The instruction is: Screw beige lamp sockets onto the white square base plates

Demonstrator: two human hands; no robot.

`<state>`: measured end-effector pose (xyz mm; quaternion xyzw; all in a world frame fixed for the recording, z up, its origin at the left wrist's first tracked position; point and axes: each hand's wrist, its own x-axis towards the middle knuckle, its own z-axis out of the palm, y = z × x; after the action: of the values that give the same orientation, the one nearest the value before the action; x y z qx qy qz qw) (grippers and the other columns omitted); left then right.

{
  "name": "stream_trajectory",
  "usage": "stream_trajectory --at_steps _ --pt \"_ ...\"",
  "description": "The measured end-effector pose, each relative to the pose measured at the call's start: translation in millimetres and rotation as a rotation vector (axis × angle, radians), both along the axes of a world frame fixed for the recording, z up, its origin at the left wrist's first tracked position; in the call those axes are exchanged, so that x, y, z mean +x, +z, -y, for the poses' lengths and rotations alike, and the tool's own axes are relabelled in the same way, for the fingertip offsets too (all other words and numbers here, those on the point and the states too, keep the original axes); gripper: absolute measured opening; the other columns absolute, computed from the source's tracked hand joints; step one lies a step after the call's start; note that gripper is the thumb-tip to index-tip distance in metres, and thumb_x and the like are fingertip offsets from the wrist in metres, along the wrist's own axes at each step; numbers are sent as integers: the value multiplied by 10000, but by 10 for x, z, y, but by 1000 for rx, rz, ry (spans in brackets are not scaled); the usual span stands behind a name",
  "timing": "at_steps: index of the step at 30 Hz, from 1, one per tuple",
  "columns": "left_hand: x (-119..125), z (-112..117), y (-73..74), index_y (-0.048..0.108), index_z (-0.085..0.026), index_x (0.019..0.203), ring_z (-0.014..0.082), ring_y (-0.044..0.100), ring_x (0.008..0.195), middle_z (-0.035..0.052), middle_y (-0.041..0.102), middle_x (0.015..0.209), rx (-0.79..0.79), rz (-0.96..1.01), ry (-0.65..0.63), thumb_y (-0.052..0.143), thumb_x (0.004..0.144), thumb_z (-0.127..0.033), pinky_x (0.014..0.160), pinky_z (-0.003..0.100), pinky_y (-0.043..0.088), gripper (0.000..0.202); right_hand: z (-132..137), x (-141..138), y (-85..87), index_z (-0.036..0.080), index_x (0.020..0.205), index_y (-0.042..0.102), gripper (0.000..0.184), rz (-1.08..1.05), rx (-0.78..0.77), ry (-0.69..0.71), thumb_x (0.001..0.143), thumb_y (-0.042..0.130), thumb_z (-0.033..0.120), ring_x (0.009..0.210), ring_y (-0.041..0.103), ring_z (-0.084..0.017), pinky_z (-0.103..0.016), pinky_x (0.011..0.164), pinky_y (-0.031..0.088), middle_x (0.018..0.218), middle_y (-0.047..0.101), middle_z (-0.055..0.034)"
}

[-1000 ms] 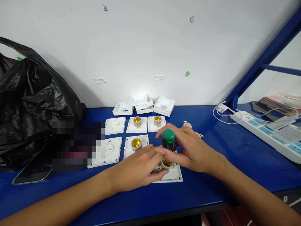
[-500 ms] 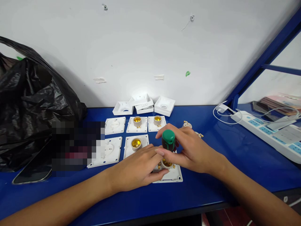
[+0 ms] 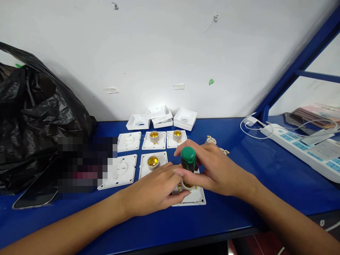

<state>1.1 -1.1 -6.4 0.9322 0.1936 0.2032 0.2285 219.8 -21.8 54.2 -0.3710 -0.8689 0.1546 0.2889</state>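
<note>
The green-topped tool has shifted slightly left; the right hand pinches it above a socket, which the left hand pinches on a plate near the front edge of the counter.

The handle is green, apparently black below, the socket gold-lined, the plate white.

- No word, brand or number can be read anywhere.
- One white cover, in the pile along the back edge of the bench, bears small dark marks like print, too fine to make out.
- On the power strip, running forward from near the bench's back edge, any lettering is too small to tell.
</note>
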Motion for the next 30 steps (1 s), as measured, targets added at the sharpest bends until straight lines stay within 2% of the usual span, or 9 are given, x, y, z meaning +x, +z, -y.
stream_trajectory --at_steps 10,19,30 --pt "2 -6 15 564 -225 1022 321 683 1164 93 709 1093 -6 -24 -14 523 1127 -434 1019 470 585 238 13 -6 10 181 1083 596 370 -4 10 -1 1085 476 531 577 591 -138 -303 576 388 799 688 -20" --pt "9 1 19 541 -226 942 327 671 1188 92 710 1096 -46 -30 -11 557 1105 -404 1041 474 568 242 7 -2 -8 176 1086 606 368 -16 25 4 1081 502 530 564 582 -131 -298 566 384 767 666 -2" --pt "3 -19 8 544 -222 902 334 683 1167 90 719 1076 -38 -41 -13 606 1079 -361 1005 471 582 233 6 -11 3 185 1083 605 369 -3 42 -4 1091 472 528 573 597 -132 -292 575 389 790 693 -14"
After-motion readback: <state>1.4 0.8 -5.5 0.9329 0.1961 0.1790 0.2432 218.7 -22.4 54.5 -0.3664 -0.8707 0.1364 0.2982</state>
